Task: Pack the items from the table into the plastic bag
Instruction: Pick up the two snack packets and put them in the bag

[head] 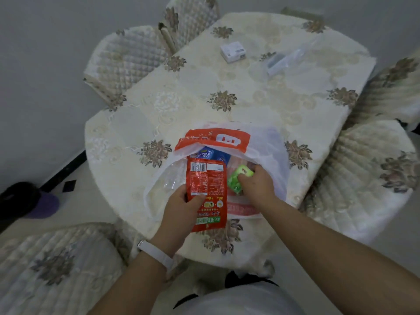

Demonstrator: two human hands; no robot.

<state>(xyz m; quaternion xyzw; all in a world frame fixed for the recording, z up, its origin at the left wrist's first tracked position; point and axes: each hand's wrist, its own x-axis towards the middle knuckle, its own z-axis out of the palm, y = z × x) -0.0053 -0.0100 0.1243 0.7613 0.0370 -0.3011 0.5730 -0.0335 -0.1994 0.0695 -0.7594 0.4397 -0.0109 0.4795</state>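
Note:
A white plastic bag [268,146] with red print lies open on the table [261,98], its mouth facing me. My left hand [181,208] grips a red snack packet [205,178] by its lower left edge, and the packet's top half sits inside the bag's mouth. My right hand [256,185] reaches into the bag and holds a small green packet [237,179]. A blue packet [212,154] lies deeper inside the bag, partly covered by the red one.
A small white box [233,51] and a clear wrapped item [284,61] lie at the far side of the table. Quilted floral chairs [127,62] surround the table. A dark shoe and a purple object [45,204] are on the floor at the left.

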